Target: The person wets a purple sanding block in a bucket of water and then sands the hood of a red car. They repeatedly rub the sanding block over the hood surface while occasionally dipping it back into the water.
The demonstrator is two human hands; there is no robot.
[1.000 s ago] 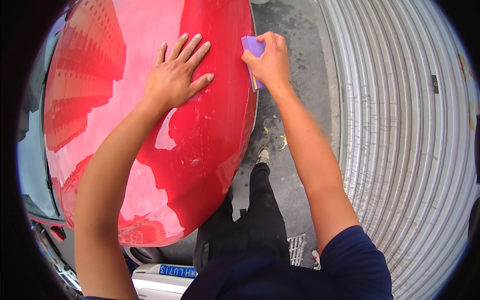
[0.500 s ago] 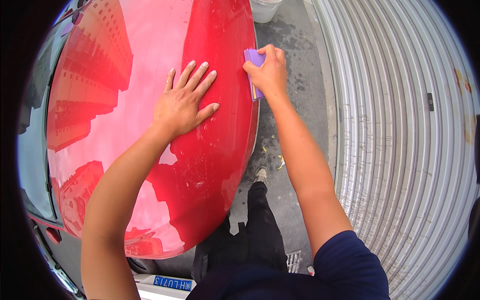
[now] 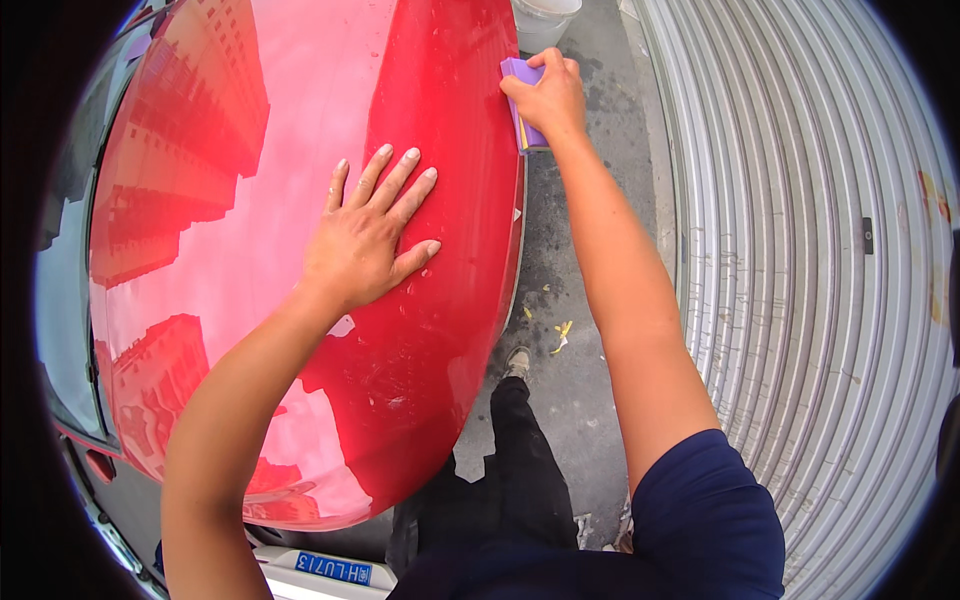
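Note:
The glossy red hood of a car point(image 3: 440, 300) spreads across the left and middle, with reflections of buildings and small pale specks on its paint. My left hand point(image 3: 368, 235) lies flat on the hood, fingers spread and holding nothing; its fingertips look whitish. At the hood's right edge, my right hand point(image 3: 552, 95) grips a purple sanding block point(image 3: 524, 72) with a thin yellow layer along its side. The block is against the edge of the red panel. Its underside is hidden.
A ribbed metal shutter point(image 3: 770, 280) rises along the right side. A whitish bucket point(image 3: 545, 22) stands on the concrete at the far end. Yellow scraps point(image 3: 562, 335) lie on the ground near my shoe point(image 3: 517, 363). A white car part with a blue plate point(image 3: 333, 569) is behind, at the lower left.
My right hand has slid the sanding block farther away along the hood's edge. My left hand stays flat on the paint, and the whole view has shifted slightly.

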